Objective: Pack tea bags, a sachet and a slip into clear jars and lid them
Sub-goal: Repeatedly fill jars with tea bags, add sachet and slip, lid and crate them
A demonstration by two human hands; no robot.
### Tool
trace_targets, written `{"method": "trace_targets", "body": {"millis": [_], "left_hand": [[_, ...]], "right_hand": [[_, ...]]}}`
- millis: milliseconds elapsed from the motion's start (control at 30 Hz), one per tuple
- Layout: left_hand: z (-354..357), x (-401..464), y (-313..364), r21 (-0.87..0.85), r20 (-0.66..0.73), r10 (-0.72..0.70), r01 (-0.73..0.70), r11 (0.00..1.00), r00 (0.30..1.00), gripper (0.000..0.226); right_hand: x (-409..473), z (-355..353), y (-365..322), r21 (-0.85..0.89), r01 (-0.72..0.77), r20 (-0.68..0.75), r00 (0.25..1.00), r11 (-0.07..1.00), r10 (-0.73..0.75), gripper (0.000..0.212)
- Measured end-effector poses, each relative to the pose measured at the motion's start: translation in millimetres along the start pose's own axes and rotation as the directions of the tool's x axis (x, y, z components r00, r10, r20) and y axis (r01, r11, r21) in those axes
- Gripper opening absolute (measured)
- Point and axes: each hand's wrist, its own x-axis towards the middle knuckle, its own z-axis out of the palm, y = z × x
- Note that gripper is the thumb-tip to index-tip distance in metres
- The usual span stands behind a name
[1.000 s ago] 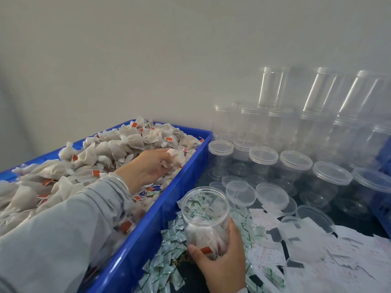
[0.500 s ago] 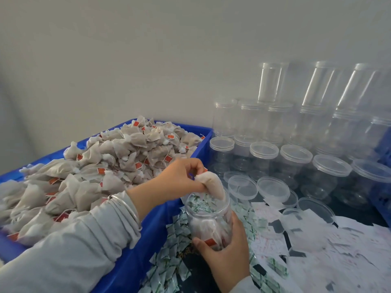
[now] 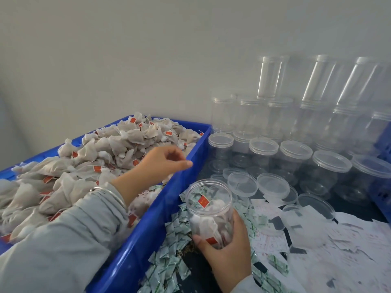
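Note:
My right hand (image 3: 227, 250) grips an open clear jar (image 3: 209, 210) from below; several tea bags with red tags lie inside it. My left hand (image 3: 163, 163) hovers empty over the right rim of the blue crate (image 3: 148, 233), fingers loosely curled, index finger pointing right. The crate holds a heap of tea bags (image 3: 95, 157). Green-and-white sachets (image 3: 169, 265) lie scattered beside the crate under the jar. White paper slips (image 3: 338, 240) are spread to the right. Loose clear lids (image 3: 273, 183) lie behind the jar.
Rows of empty lidded jars (image 3: 296, 151) stand at the back right, with more jars (image 3: 273, 77) stacked against the grey wall. A blue crate's edge (image 3: 383, 182) shows at the far right.
My left hand took a tea bag from the crate, put it into the jar and let go. It has now drawn back toward the crate, empty. The jar stays in my right hand.

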Motion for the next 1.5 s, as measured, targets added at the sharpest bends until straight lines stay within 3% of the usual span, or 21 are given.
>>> {"method": "trace_targets", "body": {"millis": [133, 200, 300, 400, 500, 600, 700, 933, 1167, 1300, 1400, 1500], "left_hand": [[-32, 19, -34, 0.043, -0.296, -0.154, 0.174, 0.984, 0.943, 0.013], [-42, 25, -53, 0.14, -0.345, -0.191, 0.252, 0.958, 0.919, 0.01], [-42, 29, -73, 0.354, -0.224, -0.234, 0.303, 0.885, 0.946, 0.013], [-32, 29, -76, 0.608, 0.017, -0.275, 0.208, 0.766, 0.961, 0.029], [-33, 23, -66, 0.727, 0.244, -0.392, 0.1, 0.679, 0.887, 0.023], [-42, 13, -51, 0.753, 0.364, -0.509, 0.075, 0.654, 0.78, 0.022], [-45, 8, -41, 0.806, 0.372, -0.557, 0.039, 0.59, 0.743, 0.045], [-43, 8, -40, 0.837, 0.383, -0.599, 0.011, 0.547, 0.703, 0.035], [-45, 3, -29, 0.88, 0.41, -0.681, -0.066, 0.471, 0.607, 0.048], [-45, 2, -31, 0.865, 0.4, -0.633, -0.044, 0.501, 0.662, 0.039], [-51, 2, -39, 0.778, 0.431, -0.545, 0.009, 0.628, 0.719, 0.012], [-57, 1, -41, 0.667, 0.427, -0.426, 0.04, 0.744, 0.797, 0.011]], "right_hand": [[-4, 0, -5, -0.012, 0.013, 0.003, 1.0, 1.0, -0.013, 0.102], [-5, 1, -6, -0.025, 0.021, 0.003, 1.0, 0.999, -0.021, 0.101], [-9, 1, -9, -0.08, 0.021, 0.035, 0.999, 0.997, -0.018, 0.105], [-10, 2, -8, -0.1, 0.04, 0.047, 0.998, 0.994, -0.035, 0.105], [-11, 3, -9, -0.088, 0.04, 0.058, 0.998, 0.995, -0.035, 0.104], [-11, 3, -11, -0.051, 0.025, 0.052, 0.998, 0.998, -0.022, 0.102], [-11, 4, -11, -0.04, 0.023, 0.052, 0.998, 0.999, -0.021, 0.103], [-13, 6, -9, -0.032, 0.002, 0.088, 0.996, 0.999, 0.001, 0.115], [-14, 7, -11, -0.029, 0.003, 0.104, 0.995, 1.0, 0.0, 0.114], [-14, 7, -11, -0.02, 0.003, 0.106, 0.994, 1.0, -0.001, 0.114], [-13, 7, -11, -0.009, -0.001, 0.105, 0.995, 1.0, 0.002, 0.114], [-13, 8, -12, 0.0, -0.014, 0.098, 0.995, 1.0, 0.014, 0.11]]}}
